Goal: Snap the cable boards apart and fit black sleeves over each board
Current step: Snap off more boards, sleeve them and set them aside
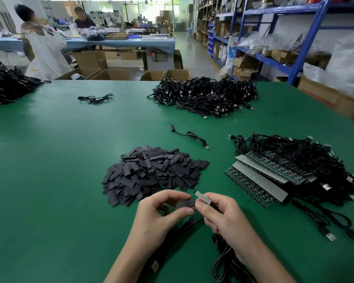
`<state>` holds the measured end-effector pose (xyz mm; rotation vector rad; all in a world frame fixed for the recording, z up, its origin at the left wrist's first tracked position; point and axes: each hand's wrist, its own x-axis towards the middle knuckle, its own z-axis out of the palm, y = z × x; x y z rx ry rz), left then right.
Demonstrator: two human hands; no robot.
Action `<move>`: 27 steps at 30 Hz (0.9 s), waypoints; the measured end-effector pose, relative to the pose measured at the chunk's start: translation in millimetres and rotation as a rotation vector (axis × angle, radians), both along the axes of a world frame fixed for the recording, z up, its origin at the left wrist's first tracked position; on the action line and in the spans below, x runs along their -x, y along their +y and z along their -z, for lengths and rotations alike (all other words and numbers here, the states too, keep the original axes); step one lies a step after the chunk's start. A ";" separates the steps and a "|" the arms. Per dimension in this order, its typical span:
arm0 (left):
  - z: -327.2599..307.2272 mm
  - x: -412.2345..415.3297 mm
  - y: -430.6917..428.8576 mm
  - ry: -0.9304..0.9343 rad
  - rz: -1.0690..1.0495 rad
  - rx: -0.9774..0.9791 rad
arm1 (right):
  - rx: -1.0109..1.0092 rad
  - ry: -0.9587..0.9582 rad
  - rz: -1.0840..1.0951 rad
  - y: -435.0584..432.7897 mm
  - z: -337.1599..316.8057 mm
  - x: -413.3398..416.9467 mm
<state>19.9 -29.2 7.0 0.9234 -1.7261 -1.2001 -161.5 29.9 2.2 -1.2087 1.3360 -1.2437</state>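
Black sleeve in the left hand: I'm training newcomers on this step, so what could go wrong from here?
If the left hand squeezes the black sleeve flat, the board held by the right hand may snag on its opening. The cable trailing below could tug the board off line.

Factory floor: stock shelving (pixel 274 37), cable piles (pixel 204 97).

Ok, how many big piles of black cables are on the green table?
3: the left pile at the far left edge, the centre pile far back, the right pile over the board strips. Single loose cables lie apart; more may be out of view.
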 end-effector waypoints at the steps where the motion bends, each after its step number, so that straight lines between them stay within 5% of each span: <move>1: 0.0 -0.3 0.6 -0.021 -0.008 0.028 | 0.006 0.006 -0.004 0.0 -0.1 -0.6; 27: 7.7 2.1 -2.2 0.020 0.065 -0.067 | -0.042 -0.146 -0.055 0.6 -3.4 0.1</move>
